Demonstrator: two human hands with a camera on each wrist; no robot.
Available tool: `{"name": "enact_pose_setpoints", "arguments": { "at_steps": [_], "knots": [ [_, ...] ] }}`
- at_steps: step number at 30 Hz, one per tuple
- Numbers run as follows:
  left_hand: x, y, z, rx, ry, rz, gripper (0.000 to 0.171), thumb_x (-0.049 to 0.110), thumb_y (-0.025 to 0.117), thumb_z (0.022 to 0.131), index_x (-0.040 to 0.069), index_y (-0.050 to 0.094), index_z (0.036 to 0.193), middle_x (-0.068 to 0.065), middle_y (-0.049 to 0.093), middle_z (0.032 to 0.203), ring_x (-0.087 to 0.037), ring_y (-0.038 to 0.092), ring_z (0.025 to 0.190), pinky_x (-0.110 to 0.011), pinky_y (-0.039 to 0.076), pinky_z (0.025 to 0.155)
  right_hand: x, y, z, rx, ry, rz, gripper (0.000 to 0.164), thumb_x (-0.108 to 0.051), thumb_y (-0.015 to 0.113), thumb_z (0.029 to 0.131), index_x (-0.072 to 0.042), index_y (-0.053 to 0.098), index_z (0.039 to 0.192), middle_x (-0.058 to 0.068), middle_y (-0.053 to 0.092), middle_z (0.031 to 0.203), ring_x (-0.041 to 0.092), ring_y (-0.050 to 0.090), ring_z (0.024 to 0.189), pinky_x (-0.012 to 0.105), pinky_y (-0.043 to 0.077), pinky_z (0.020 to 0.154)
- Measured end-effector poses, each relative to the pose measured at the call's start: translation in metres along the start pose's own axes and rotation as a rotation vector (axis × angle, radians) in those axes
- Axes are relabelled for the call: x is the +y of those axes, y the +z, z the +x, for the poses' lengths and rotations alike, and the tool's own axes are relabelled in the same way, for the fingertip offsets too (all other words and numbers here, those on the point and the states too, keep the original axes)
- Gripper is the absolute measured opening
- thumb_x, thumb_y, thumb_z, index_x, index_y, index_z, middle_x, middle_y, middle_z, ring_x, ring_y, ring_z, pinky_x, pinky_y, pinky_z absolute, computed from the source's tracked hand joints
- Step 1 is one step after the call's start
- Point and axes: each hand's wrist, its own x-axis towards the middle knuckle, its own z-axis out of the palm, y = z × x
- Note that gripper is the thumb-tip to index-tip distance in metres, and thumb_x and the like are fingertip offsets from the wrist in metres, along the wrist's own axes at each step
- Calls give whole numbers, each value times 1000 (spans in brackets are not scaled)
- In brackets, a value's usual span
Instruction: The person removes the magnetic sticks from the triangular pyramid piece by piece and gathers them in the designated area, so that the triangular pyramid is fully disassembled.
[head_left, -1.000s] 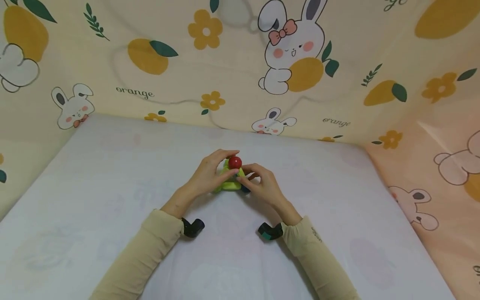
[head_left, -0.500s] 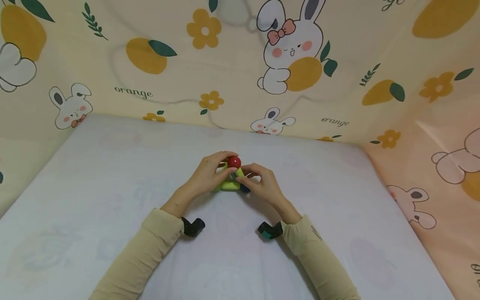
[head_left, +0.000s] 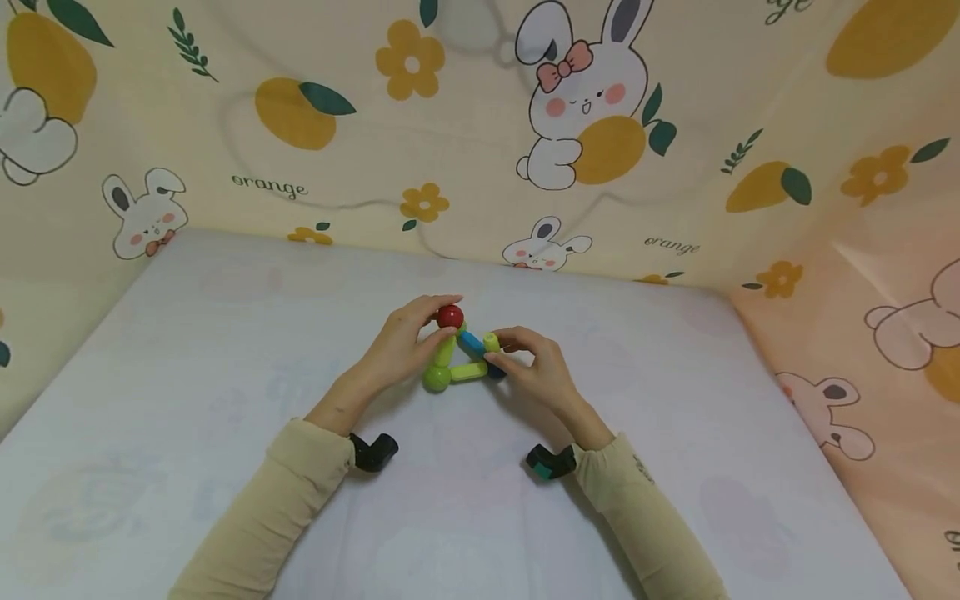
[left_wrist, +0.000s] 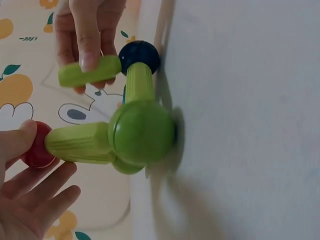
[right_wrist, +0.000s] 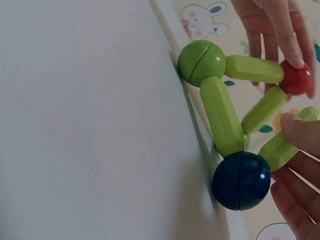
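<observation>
A frame of magnetic rods and balls stands on the white table. My left hand [head_left: 393,346] pinches the red ball [head_left: 450,317] at its top between thumb and fingers. Light green rods run down from that ball, one of them to a green ball [head_left: 437,378] on the table. A bottom green rod [head_left: 468,372] joins the green ball to a dark blue ball [right_wrist: 241,181]. My right hand [head_left: 543,367] pinches an upright green rod [left_wrist: 90,71] whose lower end touches the dark blue ball. Its upper end stands apart from the red ball. Behind lies a blue rod [head_left: 472,343].
Black curved camera mounts [head_left: 375,452] stick out from both sleeves near the table [head_left: 465,517]. A printed cloth wall [head_left: 465,158] with rabbits and oranges rises behind and at the sides.
My left hand has moved left with the red ball, away from the rod in my right hand. My right hand has shifted slightly right. The blue rod now shows in the gap.
</observation>
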Motion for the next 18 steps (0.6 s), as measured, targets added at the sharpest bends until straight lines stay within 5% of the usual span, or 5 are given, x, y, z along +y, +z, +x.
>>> {"name": "enact_pose_setpoints", "arguments": {
  "at_steps": [18],
  "knots": [
    [-11,-16,-13,37,-99,27,42,9,63,92,-3,50,130,-21,59,123,-33,60,112,-40,51,93,12,-17,-4,39,26,21,28,5,69,83,11,59,108,24,66,107,36,65,95,46,54,80]
  ]
}}
